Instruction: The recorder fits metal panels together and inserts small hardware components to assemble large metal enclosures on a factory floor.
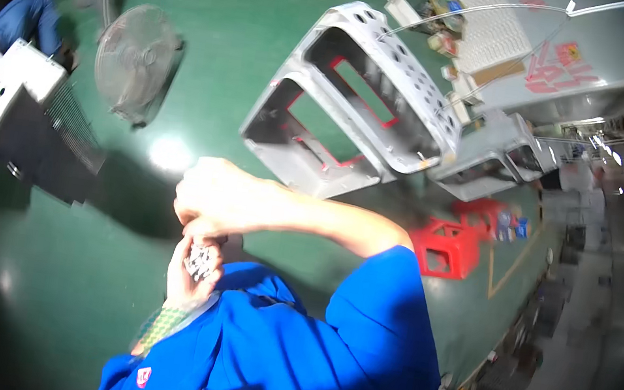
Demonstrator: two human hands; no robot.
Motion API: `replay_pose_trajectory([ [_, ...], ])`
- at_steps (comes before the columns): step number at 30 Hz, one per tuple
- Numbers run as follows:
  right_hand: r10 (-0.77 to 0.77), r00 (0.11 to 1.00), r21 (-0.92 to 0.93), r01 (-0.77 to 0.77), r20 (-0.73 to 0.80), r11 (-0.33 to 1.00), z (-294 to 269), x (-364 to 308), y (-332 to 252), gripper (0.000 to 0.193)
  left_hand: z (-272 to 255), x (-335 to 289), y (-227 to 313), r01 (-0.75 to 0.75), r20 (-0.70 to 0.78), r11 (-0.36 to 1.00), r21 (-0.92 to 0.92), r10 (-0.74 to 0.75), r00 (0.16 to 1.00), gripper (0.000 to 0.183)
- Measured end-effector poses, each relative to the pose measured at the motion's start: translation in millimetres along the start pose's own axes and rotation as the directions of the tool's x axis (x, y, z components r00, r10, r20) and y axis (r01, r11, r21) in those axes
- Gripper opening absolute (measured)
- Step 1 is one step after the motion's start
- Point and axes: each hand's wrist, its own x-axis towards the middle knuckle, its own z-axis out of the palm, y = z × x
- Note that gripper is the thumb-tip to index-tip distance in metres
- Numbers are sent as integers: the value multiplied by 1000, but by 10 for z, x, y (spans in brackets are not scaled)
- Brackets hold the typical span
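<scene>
Small black-and-white bits [201,261] held in the left hand [190,278] may spill if it tips. I can't tell what the right hand [214,196] grips.

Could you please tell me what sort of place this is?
It is probably a factory workshop, though I cannot be certain. The wide, shiny green floor, the large grey frame with many round holes, and the big round fan all suggest this.

A fan [136,59] stands ahead-left of the hands [218,196], a stool [445,247] right.
</scene>
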Motion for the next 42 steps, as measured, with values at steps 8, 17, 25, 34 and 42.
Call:
replay_pose_trajectory([
  [8,-172,985,-352,154,-22,923,495,-179,-434,14,98,-243,-232,-89,-48,995,-33,87,995,26],
  [17,-393,910,-306,414,130,857,632,597,-751,17,-137,-558,251,-283,28,959,-15,283,959,30],
  [25,-501,848,-247,529,171,812,920,2193,-1190,18,-618,-1258,1679,-384,-29,923,22,385,923,21],
  [34,-194,844,-103,165,-500,981,866,3690,-843,21,-941,-1497,2982,-363,26,931,42,362,932,40],
  [42,41,508,-65,-190,-860,980,878,4158,-158,14,-826,-1363,3901,-310,25,946,96,309,951,39],
])
